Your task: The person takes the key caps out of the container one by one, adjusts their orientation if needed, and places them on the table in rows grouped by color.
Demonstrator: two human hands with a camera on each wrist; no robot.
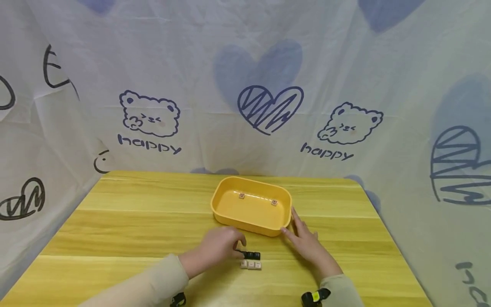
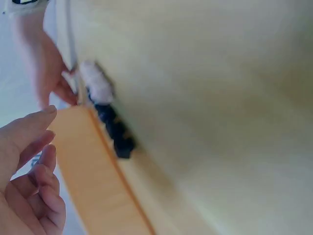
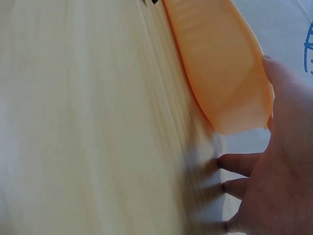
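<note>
A row of several small black keycaps (image 1: 252, 256) lies on the table in front of the tray, with a short row of white keycaps (image 1: 251, 265) nearer me. My left hand (image 1: 219, 247) hovers at the left end of the black row in the head view. Its fingers are loosely bent, and the left wrist view shows nothing between them. My right hand (image 1: 307, 245) touches the right end of the yellow tray (image 1: 251, 227), thumb at the rim (image 3: 261, 51) and other fingers spread toward the table. Two small light pieces (image 1: 241, 195) lie inside the tray, along its back.
The wooden table (image 1: 145, 204) reaches back to a white cloth (image 1: 207, 140) printed with hearts and bears. More cloth hangs along the left and right sides. A black device with a yellow mark (image 1: 315, 296) is worn at the right wrist.
</note>
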